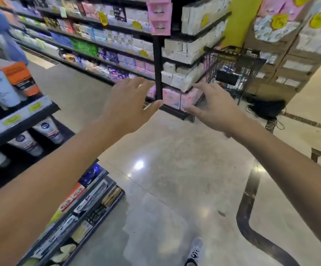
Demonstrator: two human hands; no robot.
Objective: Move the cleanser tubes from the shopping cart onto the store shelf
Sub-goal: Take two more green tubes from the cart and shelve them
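Both forearms stretched forward over bare floor (175,179), one shoe (194,252) just visible below. Left hand (129,104) and right hand (213,110) empty, fingers spread and relaxed, held apart from each other, gripping nothing. Well ahead, beyond the fingertips: shopping cart (232,68), black wire, parked against the end of the far shelving; contents too blurred to make out, so cleanser tubes there cannot be confirmed. To the left, close by: store shelf (27,120) with yellow price tags, already carrying cleanser tubes (0,89) standing cap-down, white ones beside an orange one, more on the tier below. Likely handling: light, soft-walled plastic, slightly slick, easily dented by a hard squeeze; stiffest at the cap and the crimped end. Best taken around the mid-body with fingers and thumb, several at once probably manageable, then set cap-down in the row.
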